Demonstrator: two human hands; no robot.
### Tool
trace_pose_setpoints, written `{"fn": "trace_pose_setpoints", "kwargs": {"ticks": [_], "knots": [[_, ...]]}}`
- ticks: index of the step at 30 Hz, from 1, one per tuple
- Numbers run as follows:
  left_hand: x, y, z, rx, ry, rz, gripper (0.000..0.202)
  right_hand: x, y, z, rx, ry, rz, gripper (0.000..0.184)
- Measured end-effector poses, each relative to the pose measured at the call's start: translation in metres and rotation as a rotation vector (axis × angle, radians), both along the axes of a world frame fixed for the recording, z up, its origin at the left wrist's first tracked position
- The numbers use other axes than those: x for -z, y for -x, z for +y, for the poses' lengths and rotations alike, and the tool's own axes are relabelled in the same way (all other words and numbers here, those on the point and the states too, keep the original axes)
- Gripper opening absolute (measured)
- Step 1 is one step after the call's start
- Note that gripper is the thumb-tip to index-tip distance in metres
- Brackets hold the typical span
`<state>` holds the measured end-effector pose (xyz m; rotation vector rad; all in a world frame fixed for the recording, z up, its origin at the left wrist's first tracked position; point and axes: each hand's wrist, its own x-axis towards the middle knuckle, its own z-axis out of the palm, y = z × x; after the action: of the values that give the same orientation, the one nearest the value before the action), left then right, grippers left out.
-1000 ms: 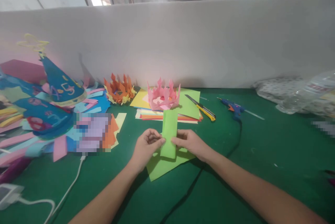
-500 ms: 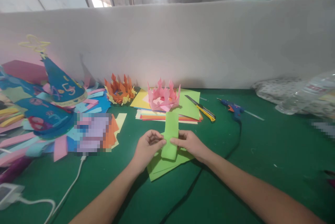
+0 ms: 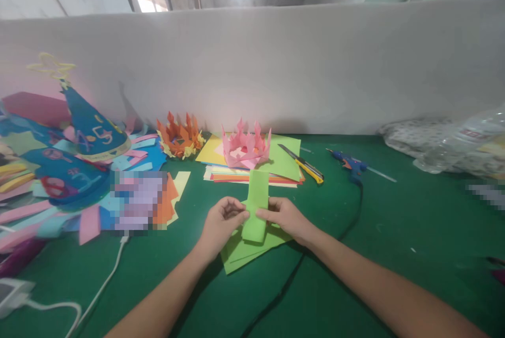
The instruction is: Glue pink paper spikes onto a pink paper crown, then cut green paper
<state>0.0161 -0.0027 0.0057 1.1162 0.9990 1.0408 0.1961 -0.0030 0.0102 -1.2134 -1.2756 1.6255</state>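
A folded strip of light green paper (image 3: 257, 198) stands tilted above the green table, pinched from both sides. My left hand (image 3: 221, 222) grips its left edge with curled fingers. My right hand (image 3: 284, 216) grips its right edge, thumb and fingers pressed together. Under the hands lies a flat light green sheet (image 3: 242, 255). Beyond the strip stands a pink paper crown (image 3: 245, 148) on a stack of coloured paper (image 3: 284, 167).
An orange paper crown (image 3: 180, 138), blue cone hats (image 3: 92, 127) and several paper scraps fill the left. A yellow utility knife (image 3: 305, 165) and blue glue gun (image 3: 349, 161) lie behind, its black cord (image 3: 292, 275) running toward me. A white cable (image 3: 106, 280) lies at the left. Plastic bags (image 3: 445, 143) sit far right.
The green strip's lower end has folded or slid slightly upward between my fingers; both hands stay nearly in place.
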Motion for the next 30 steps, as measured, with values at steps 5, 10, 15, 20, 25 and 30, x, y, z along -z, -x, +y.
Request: {"fn": "trace_pose_setpoints", "kwargs": {"ticks": [5, 10, 15, 20, 25, 30], "knots": [[-0.0009, 0.0001, -0.0006, -0.013, -0.002, 0.022, 0.027, 0.0012, -0.0001, 0.0006, 0.0, -0.005, -0.009, 0.046], [-0.0032, -0.0004, -0.0014, -0.02, 0.004, 0.019, 0.028, -0.0007, 0.0, 0.0, 0.001, 0.006, -0.003, 0.046], [-0.003, -0.0007, -0.0007, -0.025, 0.008, 0.019, 0.03, -0.0007, -0.0002, -0.0004, 0.002, 0.006, -0.017, 0.047], [-0.0017, -0.0002, -0.0004, -0.017, 0.0, 0.019, 0.03, -0.0005, -0.0003, 0.0, 0.0, -0.004, -0.031, 0.046], [-0.0022, -0.0003, -0.0009, -0.012, 0.002, 0.016, 0.028, -0.0007, -0.0003, 0.0003, 0.004, 0.003, -0.02, 0.045], [-0.0037, -0.0005, -0.0012, -0.015, 0.007, 0.031, 0.029, 0.0005, -0.0006, 0.0004, -0.001, 0.004, -0.009, 0.046]]}}
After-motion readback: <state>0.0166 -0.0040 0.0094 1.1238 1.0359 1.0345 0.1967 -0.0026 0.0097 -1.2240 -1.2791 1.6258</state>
